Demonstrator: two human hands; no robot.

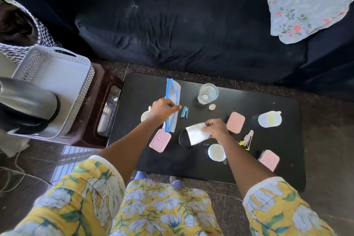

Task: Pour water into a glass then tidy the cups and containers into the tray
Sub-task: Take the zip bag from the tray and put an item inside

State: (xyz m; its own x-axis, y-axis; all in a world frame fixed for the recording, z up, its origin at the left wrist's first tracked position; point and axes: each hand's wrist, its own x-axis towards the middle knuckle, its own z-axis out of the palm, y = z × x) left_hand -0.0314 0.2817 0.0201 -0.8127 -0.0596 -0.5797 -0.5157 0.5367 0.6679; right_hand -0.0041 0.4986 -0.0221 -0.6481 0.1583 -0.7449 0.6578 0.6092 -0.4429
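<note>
On the black low table (pixel 249 166) stands a clear glass (pixel 207 93) holding water. My left hand (pixel 162 110) pinches a clear zip bag with blue edges (pixel 172 90) near its middle. My right hand (pixel 215 129) grips a white folded paper (pixel 196 135) above a dark round object (pixel 182 140). Three pink lidded containers lie about: front left (pixel 160 140), right of my right hand (pixel 235 122), and front right (pixel 269 159). A white cup (pixel 216 152) sits under my right wrist, a clear spouted cup (pixel 269 119) at the right. The grey perforated tray (pixel 84 86) stands at the left.
A steel kettle (pixel 26 101) rests in the tray, which sits on a dark stool (pixel 101 120). A blue stapler (pixel 184 112), a small beige piece (pixel 212 107), metal clips (pixel 247 139) and another white cup (pixel 144 116) lie on the table. A dark sofa (pixel 182 25) runs behind.
</note>
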